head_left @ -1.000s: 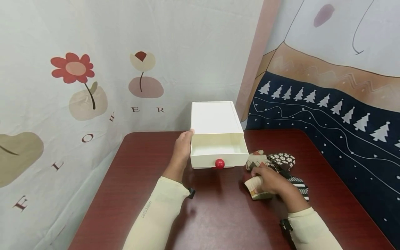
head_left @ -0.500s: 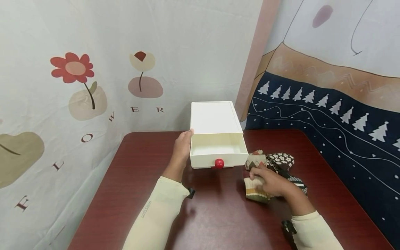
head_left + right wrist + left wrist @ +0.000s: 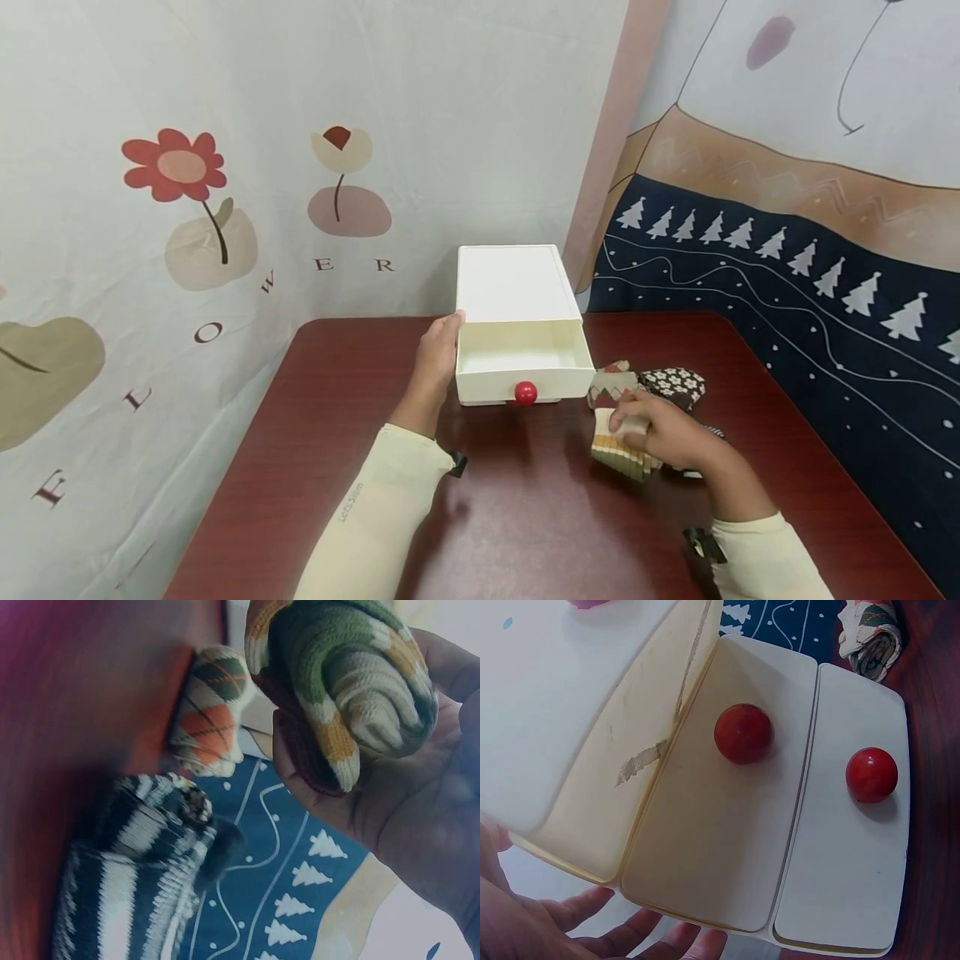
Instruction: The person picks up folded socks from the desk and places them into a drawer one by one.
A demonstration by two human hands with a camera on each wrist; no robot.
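A white cabinet (image 3: 517, 283) with red knobs stands at the back of the table, its top drawer (image 3: 555, 385) pulled out with no contents visible inside. My left hand (image 3: 435, 354) steadies the cabinet's left side; in the left wrist view its fingers (image 3: 634, 930) lie spread along that side, fairly straight. To the right, my right hand (image 3: 663, 429) holds a rolled knit sock (image 3: 367, 682) striped green, mustard, cream and maroon. Around it lie an argyle sock (image 3: 214, 712), a black-and-white striped sock (image 3: 116, 900) and a dark flowered sock (image 3: 675, 385).
The dark red-brown table (image 3: 337, 467) reaches to a pale printed wall cloth (image 3: 487, 125) behind and a navy tree-printed cloth (image 3: 810, 350) on the right. Two closed lower drawers, each with a red knob (image 3: 871, 775), show below the open one.
My right hand has shifted slightly rightward with the green-and-mustard sock, turning it and covering more of the black-and-white striped sock. My left hand and the drawer have stayed still.
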